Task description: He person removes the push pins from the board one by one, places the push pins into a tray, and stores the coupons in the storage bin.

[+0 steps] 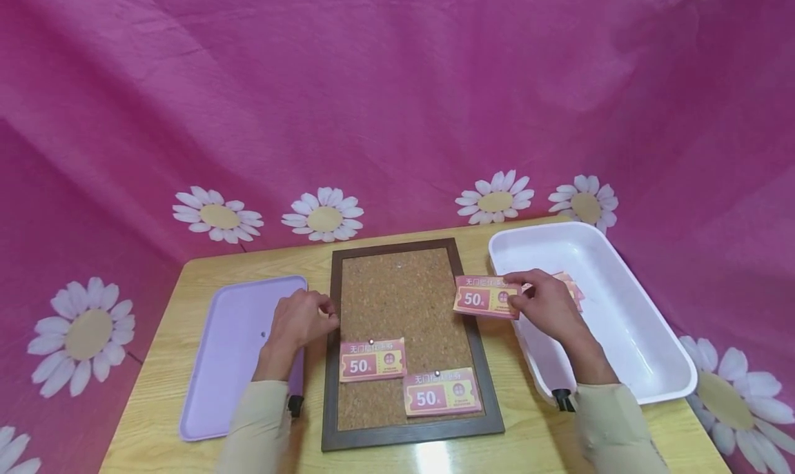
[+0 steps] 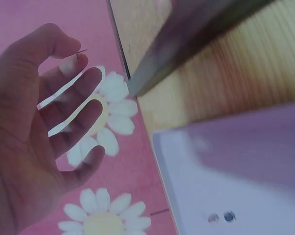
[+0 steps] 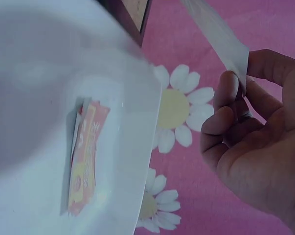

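My right hand [image 1: 546, 305] pinches a pink-and-yellow paper coupon [image 1: 478, 296] marked 50 between thumb and fingers, near the corkboard's upper right edge. In the right wrist view, the pale back of that coupon [image 3: 225, 44] faces the camera. Thumb and forefinger of my left hand [image 2: 49, 98] pinch a pin [image 2: 83, 50]; only its thin point shows. That hand is by the left side of the brown-framed corkboard [image 1: 404, 308]. On the lower cork lie a left coupon [image 1: 373, 367] and a right coupon [image 1: 442, 398], each with a small pin at its top.
A shallow purple tray [image 1: 230, 350] lies left of the board, with a small pin [image 2: 229, 216] on it. The white basin [image 1: 621, 322] on the right contains more coupons [image 3: 86, 156]. Behind the wooden table [image 1: 286, 253] hangs a pink cloth [image 1: 397, 115] with daisies.
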`<control>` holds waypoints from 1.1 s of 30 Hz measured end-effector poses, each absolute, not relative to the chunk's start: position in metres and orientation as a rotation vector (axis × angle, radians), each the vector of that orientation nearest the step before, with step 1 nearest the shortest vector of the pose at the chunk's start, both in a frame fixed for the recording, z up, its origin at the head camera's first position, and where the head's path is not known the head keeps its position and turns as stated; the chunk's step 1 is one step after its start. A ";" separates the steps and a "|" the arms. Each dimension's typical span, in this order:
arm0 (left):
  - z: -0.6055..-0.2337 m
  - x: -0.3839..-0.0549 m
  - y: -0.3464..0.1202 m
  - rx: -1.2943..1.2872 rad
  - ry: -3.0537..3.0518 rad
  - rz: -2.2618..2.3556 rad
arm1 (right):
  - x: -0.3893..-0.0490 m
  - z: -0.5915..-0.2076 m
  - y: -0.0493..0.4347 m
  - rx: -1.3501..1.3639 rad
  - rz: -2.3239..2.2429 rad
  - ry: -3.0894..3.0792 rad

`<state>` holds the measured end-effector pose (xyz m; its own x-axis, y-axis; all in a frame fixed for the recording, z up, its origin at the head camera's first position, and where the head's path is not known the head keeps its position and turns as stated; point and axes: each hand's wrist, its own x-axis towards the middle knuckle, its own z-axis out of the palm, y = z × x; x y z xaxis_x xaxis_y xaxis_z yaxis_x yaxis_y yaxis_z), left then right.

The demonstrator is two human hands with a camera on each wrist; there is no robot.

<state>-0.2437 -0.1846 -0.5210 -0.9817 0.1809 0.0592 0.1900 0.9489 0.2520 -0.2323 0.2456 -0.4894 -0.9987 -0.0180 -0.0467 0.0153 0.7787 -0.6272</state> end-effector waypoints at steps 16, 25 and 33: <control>-0.522 -0.231 -0.228 -0.160 -3.084 -0.369 | -0.243 -0.483 0.273 0.015 -1.044 2.946; -0.525 -0.225 -0.250 -0.092 -3.084 -0.379 | -0.251 -0.493 0.292 0.011 -1.025 3.018; -0.529 -0.219 -0.268 -0.040 -3.068 -0.388 | -0.256 -0.499 0.303 0.075 -1.030 3.004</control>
